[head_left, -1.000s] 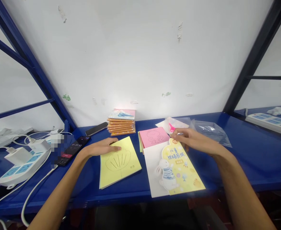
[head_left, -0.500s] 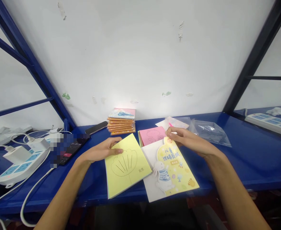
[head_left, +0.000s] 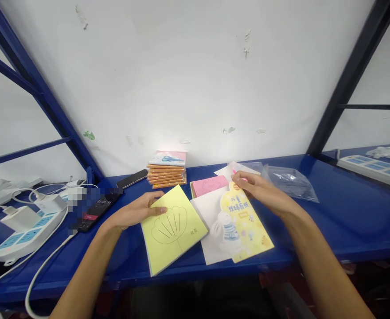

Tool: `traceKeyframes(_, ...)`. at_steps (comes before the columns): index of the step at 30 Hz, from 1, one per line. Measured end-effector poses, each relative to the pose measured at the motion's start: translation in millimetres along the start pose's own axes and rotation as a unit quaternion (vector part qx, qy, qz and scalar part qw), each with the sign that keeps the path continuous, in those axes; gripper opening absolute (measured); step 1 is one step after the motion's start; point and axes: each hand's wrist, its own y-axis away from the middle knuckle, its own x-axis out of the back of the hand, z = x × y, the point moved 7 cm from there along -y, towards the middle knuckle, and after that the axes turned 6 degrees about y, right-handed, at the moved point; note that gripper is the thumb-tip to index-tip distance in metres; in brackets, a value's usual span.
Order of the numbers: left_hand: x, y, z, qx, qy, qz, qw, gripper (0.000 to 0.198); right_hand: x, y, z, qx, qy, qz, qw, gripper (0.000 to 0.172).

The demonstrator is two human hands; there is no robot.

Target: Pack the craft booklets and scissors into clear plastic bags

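Note:
My left hand (head_left: pixel 138 211) lies flat with fingers stretched on the left edge of a yellow paper stack with a shell outline (head_left: pixel 172 232). My right hand (head_left: pixel 260 190) rests on the top of a yellow rabbit-printed card (head_left: pixel 243 223), fingers curled at its upper edge; whether it pinches anything is hidden. The card lies on a white sheet (head_left: pixel 208 221). Behind it sits a pink sheet with a drawn outline (head_left: pixel 208 184). Both lie on the blue shelf (head_left: pixel 348 221).
A pile of orange-edged booklets (head_left: pixel 167 169) stands at the wall. Two phones (head_left: pixel 132 178) (head_left: pixel 97 208) lie left of it, beside a white power strip with cables (head_left: pixel 25 228). A clear plastic bag (head_left: pixel 290 181) lies right of my right hand. Another power strip (head_left: pixel 371 165) sits far right.
The yellow shell stack has turned and slid right toward the rabbit card. The rabbit card and white sheet have rotated and shifted left, covering more of the pink sheet.

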Motion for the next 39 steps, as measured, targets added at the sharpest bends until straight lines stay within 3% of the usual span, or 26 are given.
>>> traceKeyframes(4, -14.1, 0.9, 18.3, -0.031, -0.011, 0.000, 0.999, 0.035, -21.9, -2.1, -16.5, 0.046, 0.059, 0.051, 0.996, 0.043)
traceKeyframes(7, -25.9, 4.7, 40.7, -0.060, -0.058, 0.025, 0.996, 0.038, -35.4, 1.9, -30.7, 0.078, 0.107, 0.141, 0.981, 0.042)
traceKeyframes(9, -27.1, 11.1, 56.0, -0.071, -0.132, 0.095, 0.984, 0.036, -41.3, 7.9, -37.6, 0.092, 0.111, 0.205, 0.968, 0.041)
traceKeyframes(12, -29.0, 28.1, 81.9, -0.106, -0.261, 0.216, 0.935, 0.030, -50.4, 16.0, -43.4, 0.115, 0.061, 0.252, 0.959, 0.039)
traceKeyframes(15, -38.2, 42.4, 97.1, -0.124, -0.325, 0.267, 0.899, 0.022, -66.6, 14.7, -45.1, 0.137, -0.026, 0.196, 0.971, 0.042)
traceKeyframes(19, -47.6, 45.0, 93.1, -0.094, -0.377, 0.277, 0.879, 0.018, -98.3, 3.4, -40.0, 0.117, -0.142, -0.010, 0.983, 0.064)
traceKeyframes(22, -53.1, 39.3, 85.0, -0.090, -0.422, 0.268, 0.862, 0.019, -115.4, -1.6, -29.9, 0.083, -0.174, -0.137, 0.972, 0.057)
traceKeyframes(24, -56.4, 38.6, 85.2, -0.121, -0.464, 0.274, 0.834, 0.020, -116.2, -4.8, -22.5, 0.071, -0.171, -0.145, 0.972, 0.047)
traceKeyframes(26, -55.5, 46.0, 90.3, -0.180, -0.484, 0.321, 0.794, 0.025, -113.0, -6.8, -18.1, 0.068, -0.171, -0.122, 0.975, 0.044)
traceKeyframes(28, -47.4, 59.2, 90.5, -0.236, -0.433, 0.394, 0.776, 0.045, -112.2, -6.3, -17.5, 0.071, -0.172, -0.115, 0.976, 0.041)
traceKeyframes(30, -33.9, 67.8, 76.8, -0.266, -0.289, 0.443, 0.806, 0.065, -113.3, -4.5, -19.4, 0.076, -0.175, -0.120, 0.974, 0.041)
traceKeyframes(32, -24.8, 63.3, 50.9, -0.269, -0.075, 0.437, 0.855, 0.066, -114.7, -3.1, -21.9, 0.080, -0.181, -0.122, 0.973, 0.042)
traceKeyframes(34, -28.0, 49.4, 25.7, -0.243, 0.094, 0.400, 0.879, 0.053, -115.4, -2.7, -23.4, 0.076, -0.193, -0.118, 0.971, 0.045)
traceKeyframes(39, -46.0, 39.9, 10.6, -0.239, 0.114, 0.424, 0.866, 0.047, -113.3, 0.1, -29.1, 0.056, -0.214, -0.121, 0.968, 0.052)
